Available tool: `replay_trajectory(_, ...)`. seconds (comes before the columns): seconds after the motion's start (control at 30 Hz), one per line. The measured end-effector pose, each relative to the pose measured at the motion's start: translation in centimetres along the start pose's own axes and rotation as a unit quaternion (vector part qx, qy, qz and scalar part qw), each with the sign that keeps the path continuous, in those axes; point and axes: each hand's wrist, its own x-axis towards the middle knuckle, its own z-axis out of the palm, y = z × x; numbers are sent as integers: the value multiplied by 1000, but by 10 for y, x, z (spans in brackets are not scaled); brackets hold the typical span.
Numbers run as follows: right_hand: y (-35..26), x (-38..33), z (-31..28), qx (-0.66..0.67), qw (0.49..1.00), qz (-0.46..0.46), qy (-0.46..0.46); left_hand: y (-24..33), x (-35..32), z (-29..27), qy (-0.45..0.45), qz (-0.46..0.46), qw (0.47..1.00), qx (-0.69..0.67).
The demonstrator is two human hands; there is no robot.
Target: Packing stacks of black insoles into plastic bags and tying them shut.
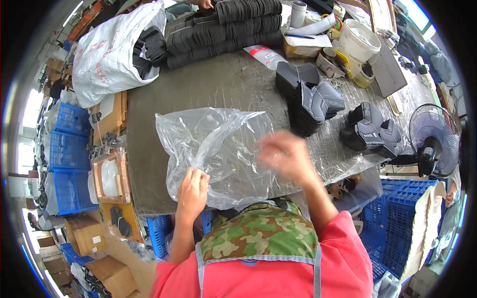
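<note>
A large clear plastic bag [226, 144] lies spread and crumpled at the table's near edge in front of me. My left hand [193, 191] pinches the bag's film near its lower left part, fingers closed on it. Over the bag's right side is my right hand [285, 154], smeared by motion, so its fingers cannot be made out. Beyond that hand, to the right, stand stacks of dark grey moulded pieces [313, 102]. A smaller group of the same dark pieces [370, 126] sits farther right.
Long rows of black pieces [226, 32] line the far side beside a white woven sack [117, 54]. A white bucket [358, 39], a small carton [305, 44] and tape rolls crowd the far right. A fan [432, 141] stands at the right edge; blue crates [397, 213] are below.
</note>
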Motion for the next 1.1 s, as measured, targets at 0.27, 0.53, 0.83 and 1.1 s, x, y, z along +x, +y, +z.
replay_trajectory(0.27,203,-19,-123,362,750,455,316,37,44,11,57,104,989,-82)
replay_trajectory(0.53,202,-26,-92,414,770,349,336,31,95,37,60,104,987,-106)
replay_trajectory(0.83,251,-94,-96,560,777,179,226,34,118,61,33,100,989,-108)
replay_trajectory(1.1,222,-56,-71,581,775,249,-22,90,104,31,-36,32,991,-123)
